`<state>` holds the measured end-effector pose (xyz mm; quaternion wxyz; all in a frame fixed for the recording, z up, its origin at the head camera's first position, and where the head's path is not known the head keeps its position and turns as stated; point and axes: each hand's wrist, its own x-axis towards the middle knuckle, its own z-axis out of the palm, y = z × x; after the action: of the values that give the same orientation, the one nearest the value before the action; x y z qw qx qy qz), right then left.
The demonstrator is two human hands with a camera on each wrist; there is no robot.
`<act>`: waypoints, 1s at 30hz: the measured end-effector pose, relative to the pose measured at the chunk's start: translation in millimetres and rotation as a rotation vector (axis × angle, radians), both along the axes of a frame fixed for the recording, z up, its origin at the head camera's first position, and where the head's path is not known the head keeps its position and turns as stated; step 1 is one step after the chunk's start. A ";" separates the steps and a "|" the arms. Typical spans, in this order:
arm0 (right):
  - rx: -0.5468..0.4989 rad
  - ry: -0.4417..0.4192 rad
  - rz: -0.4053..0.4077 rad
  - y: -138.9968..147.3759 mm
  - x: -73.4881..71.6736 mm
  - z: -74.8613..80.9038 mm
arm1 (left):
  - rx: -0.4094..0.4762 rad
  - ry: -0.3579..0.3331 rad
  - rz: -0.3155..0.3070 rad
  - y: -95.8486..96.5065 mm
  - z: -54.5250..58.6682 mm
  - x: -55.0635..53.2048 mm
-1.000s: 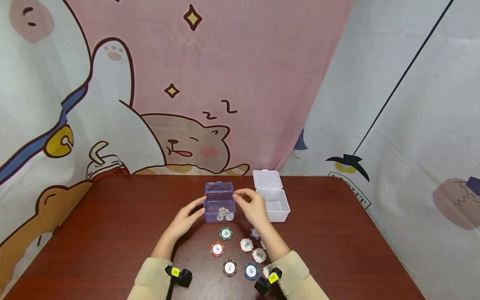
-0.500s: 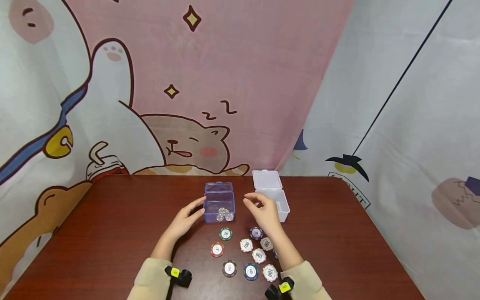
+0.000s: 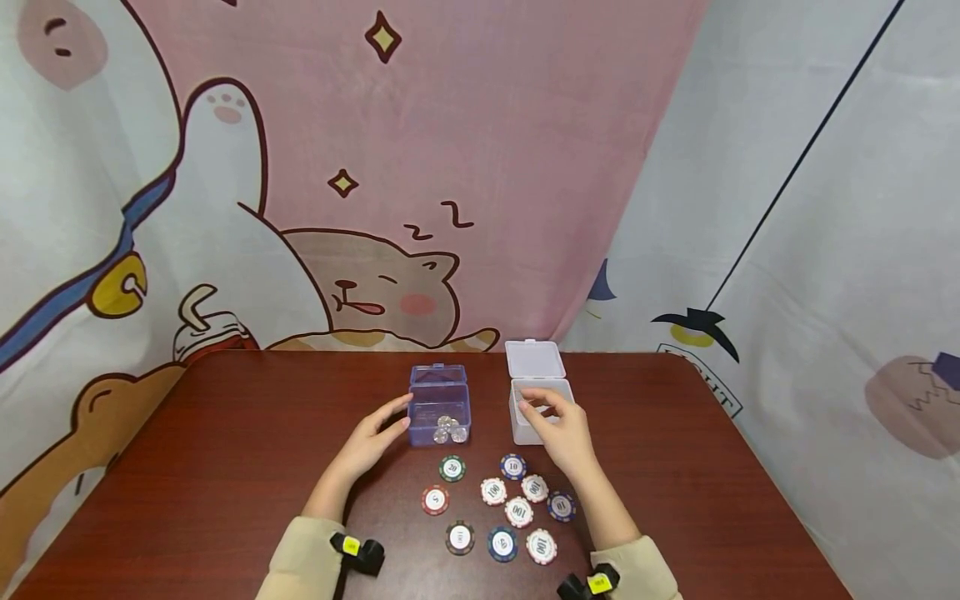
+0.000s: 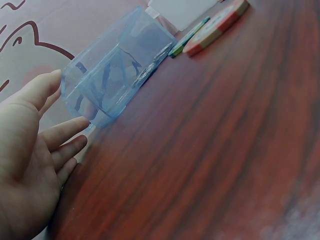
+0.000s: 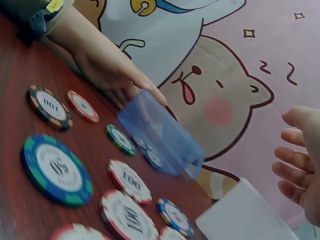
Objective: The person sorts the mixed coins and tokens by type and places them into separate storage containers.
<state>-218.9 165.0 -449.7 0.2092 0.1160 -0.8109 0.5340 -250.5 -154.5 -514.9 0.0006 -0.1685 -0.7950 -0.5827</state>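
My left hand point(image 3: 372, 437) touches the left wall of a lidded, see-through blue plastic box point(image 3: 422, 435) with its fingertips, the fingers nearly straight. The lid point(image 3: 438, 374) of this box stands back. Several clear, round gem-like pieces point(image 3: 448, 429) lie in its front right corner. Above a white plastic box point(image 3: 519, 432) is my right hand point(image 3: 564, 432), overlapping its opening in the head view. In the right wrist view the right fingers point(image 5: 292, 159) are spread and loosely bent, holding nothing. Part of the white box's inside is hidden behind that hand.
Poker chips lie flat on the brown table point(image 3: 225, 467) in front of the boxes: a green chip point(image 3: 452, 468), a red chip point(image 3: 435, 500), a black chip point(image 3: 460, 537), several white chips point(image 3: 541, 547) and several blue chips point(image 3: 502, 544). A cartoon-printed cloth point(image 3: 525, 167) hangs behind.
My right hand has left the blue box's right side and moved right, over the white box, uncovering chips near its forearm. The left hand has stayed at the blue box.
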 end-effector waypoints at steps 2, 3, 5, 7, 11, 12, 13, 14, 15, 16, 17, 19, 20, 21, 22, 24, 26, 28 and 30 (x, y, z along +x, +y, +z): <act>-0.001 0.012 0.004 7.3 -0.7 -1.5 | 0.001 0.001 0.002 0.1 -0.1 -0.2; 0.002 0.017 0.002 10.7 -0.7 -1.8 | 0.001 0.000 0.004 0.1 -0.2 -0.3; 0.002 0.020 -0.007 17.2 -1.1 -2.0 | -0.002 0.003 0.006 0.4 -0.4 -0.4; 0.001 0.018 -0.020 22.7 -0.6 -1.4 | -0.001 0.002 0.008 0.5 -0.7 -0.4; -0.011 0.011 -0.029 29.5 5.9 8.3 | -0.003 0.015 0.008 0.8 -1.6 -0.6; -0.017 0.006 -0.030 30.7 7.8 11.4 | -0.002 0.016 0.012 0.8 -2.0 -0.8; -0.024 0.002 -0.029 31.9 9.8 14.5 | 0.000 0.024 0.008 0.9 -2.3 -1.0; -0.028 -0.001 -0.031 33.4 11.2 16.8 | 0.003 0.031 0.006 1.0 -2.5 -1.2; -0.028 -0.003 -0.035 34.5 12.7 19.0 | 0.006 0.038 0.004 1.0 -2.8 -1.4; -0.038 -0.009 -0.037 37.0 12.1 18.2 | 0.004 0.052 0.003 1.0 -2.9 -1.3; -0.044 -0.014 -0.040 39.1 11.8 17.5 | 0.007 0.058 0.000 1.1 -2.9 -1.3; -0.063 -0.019 -0.040 43.5 10.4 15.0 | 0.013 0.066 -0.007 1.1 -2.9 -1.3; -0.070 -0.021 -0.040 45.7 9.3 13.2 | 0.013 0.065 -0.005 1.0 -3.0 -1.3; -0.079 -0.023 -0.041 47.9 8.2 11.3 | 0.013 0.064 -0.005 0.8 -2.9 -1.1; -0.090 -0.028 -0.040 50.4 7.0 9.1 | 0.013 0.063 -0.007 0.8 -2.7 -1.1; -0.107 -0.039 -0.036 54.8 4.8 4.5 | 0.021 0.050 -0.011 0.5 -2.8 -1.4; -0.125 -0.065 -0.029 59.2 2.7 -0.6 | 0.021 0.046 -0.016 0.4 -2.6 -1.4; -0.144 -0.103 -0.017 63.6 0.8 -6.4 | 0.019 0.046 -0.017 0.4 -2.6 -1.5; -0.166 -0.143 0.001 67.8 -1.0 -12.1 | 0.015 0.043 -0.014 0.4 -2.5 -1.6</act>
<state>-219.8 232.8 -461.8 0.1591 0.0604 -0.7769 0.6062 -252.1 -154.2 -517.4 0.0149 -0.1865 -0.7894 -0.5847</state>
